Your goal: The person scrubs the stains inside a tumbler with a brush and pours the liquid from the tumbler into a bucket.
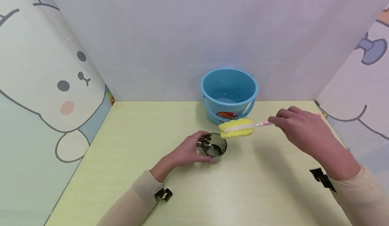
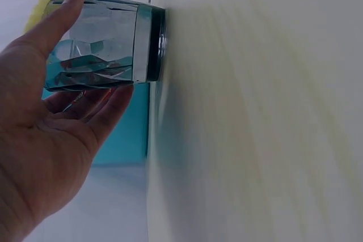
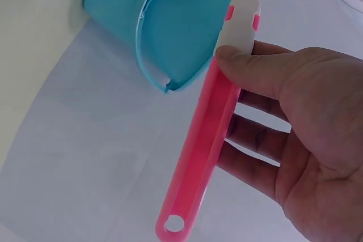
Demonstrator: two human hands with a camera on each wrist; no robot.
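Observation:
My left hand holds a dark tinted glass cup upright on the table, thumb on the near side and fingers around the far side. In the left wrist view the faceted cup has its thick base at the tabletop. My right hand grips a sponge cup brush by its pink handle, thumb along the white collar. The brush's yellow and white sponge head is held in the air, pointing left, its tip overlapping the cup's far right rim in the head view.
A blue bucket with a lowered handle and a red label stands behind the cup, near the back wall. The pale yellow tabletop is bordered at both sides by cartoon-printed curtains.

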